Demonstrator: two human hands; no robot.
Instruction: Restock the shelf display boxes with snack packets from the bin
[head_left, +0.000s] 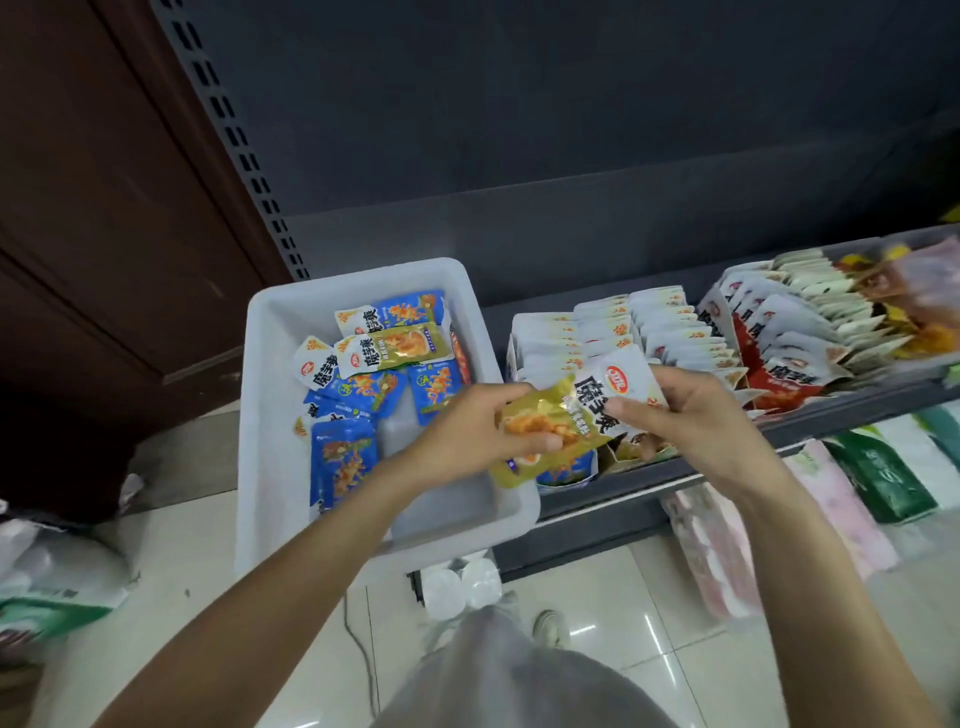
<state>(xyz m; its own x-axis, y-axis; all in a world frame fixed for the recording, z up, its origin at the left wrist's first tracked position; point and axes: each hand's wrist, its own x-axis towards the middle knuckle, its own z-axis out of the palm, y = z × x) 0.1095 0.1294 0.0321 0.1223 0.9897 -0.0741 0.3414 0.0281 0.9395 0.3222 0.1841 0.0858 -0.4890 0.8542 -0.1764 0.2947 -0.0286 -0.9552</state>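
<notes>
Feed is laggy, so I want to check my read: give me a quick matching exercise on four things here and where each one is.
Things:
1. gold packet
2. blue packets
3. white bin
4. red-and-white packets

Places:
A. standing in a display box on the shelf
B. held between both hands
C. left of the display boxes
D. lying loose in the bin

Pairs: 1-B, 2-D, 3-C, 4-A

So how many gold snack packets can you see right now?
2. One gold packet lies on top of the pile in the white bin; the other gold packet is held by both hands, left hand and right hand. More may be buried.
</notes>
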